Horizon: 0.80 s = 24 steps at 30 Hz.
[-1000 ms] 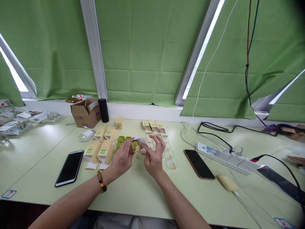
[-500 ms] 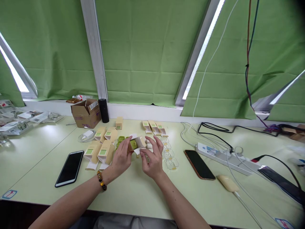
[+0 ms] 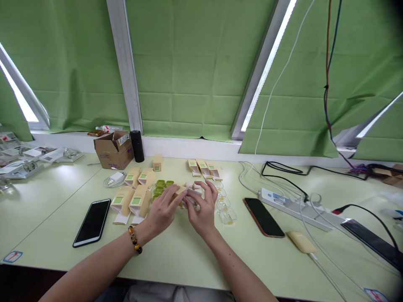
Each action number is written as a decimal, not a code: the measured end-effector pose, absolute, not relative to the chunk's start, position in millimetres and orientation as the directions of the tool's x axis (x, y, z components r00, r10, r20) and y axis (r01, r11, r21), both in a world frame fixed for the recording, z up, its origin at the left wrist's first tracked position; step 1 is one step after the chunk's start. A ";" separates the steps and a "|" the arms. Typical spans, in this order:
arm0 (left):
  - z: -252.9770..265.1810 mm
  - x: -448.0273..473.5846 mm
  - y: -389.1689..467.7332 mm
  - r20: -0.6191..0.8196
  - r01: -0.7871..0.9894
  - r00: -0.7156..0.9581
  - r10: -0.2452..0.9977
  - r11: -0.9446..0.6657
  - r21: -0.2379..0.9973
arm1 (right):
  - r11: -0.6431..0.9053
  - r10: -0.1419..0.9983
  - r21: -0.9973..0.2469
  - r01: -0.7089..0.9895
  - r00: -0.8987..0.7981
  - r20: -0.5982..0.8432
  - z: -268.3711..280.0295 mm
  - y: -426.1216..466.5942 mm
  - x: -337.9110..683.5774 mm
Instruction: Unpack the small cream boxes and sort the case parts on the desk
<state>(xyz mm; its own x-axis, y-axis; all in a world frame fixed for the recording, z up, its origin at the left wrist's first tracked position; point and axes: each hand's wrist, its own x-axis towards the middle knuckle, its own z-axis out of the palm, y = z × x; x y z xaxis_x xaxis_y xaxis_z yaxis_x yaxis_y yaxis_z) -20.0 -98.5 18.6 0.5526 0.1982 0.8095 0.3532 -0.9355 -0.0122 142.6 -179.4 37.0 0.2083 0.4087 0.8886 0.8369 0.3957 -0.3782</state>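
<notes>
My left hand (image 3: 163,208) is closed around a small beige cardboard box (image 3: 180,191), partly hidden by my fingers. The thumb and index finger of my right hand (image 3: 202,208) pinch at the box's white-lined open end, while its other fingers stay raised. Just behind my left hand stand small green containers (image 3: 159,190) in rows. Clear plastic covers (image 3: 227,215) lie in a column to the right of my right hand. Small whitish pieces, partly hidden, show behind the box. Left of my left hand, several beige boxes (image 3: 140,197) lie with their flaps open.
More open beige boxes (image 3: 203,168) lie at the back, with one box (image 3: 157,162) standing apart. A phone (image 3: 92,222) is at left, another phone (image 3: 263,217) at right. A power strip (image 3: 292,207) with cables, a brown carton (image 3: 113,150) and a black cylinder (image 3: 137,146) surround the work area.
The box has turned in my hands: its inside with the green content showed before, and now its outer side faces up with the opening toward the right.
</notes>
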 end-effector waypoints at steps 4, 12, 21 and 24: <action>16.6 -19.8 -100.7 0.807 0.332 0.574 0.137 -0.940 -0.076 | 0.369 0.517 -0.518 0.772 0.292 0.804 32.2 -176.4 140.1; 23.8 -21.5 -94.6 0.818 0.428 0.527 0.230 -0.903 -0.022 | 0.475 0.688 -0.827 0.302 0.459 0.563 34.0 -175.9 141.1; 32.7 -28.4 -76.8 0.845 0.528 0.387 0.370 -0.840 0.126 | 0.379 0.794 -0.917 -0.127 0.553 0.251 33.8 -167.6 152.3; 30.9 -29.9 -67.0 0.871 0.494 0.289 0.397 -0.841 0.219 | 0.407 0.766 -0.912 -0.039 0.559 0.318 35.7 -167.3 159.0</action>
<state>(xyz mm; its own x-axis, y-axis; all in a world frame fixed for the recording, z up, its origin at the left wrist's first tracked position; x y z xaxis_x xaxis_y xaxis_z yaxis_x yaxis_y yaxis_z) -29.9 -67.0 30.9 0.2890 0.3969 0.8712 0.4945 -0.8411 0.2192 159.0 -167.3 35.7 0.5590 0.7658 0.3180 -0.0387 0.4072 -0.9125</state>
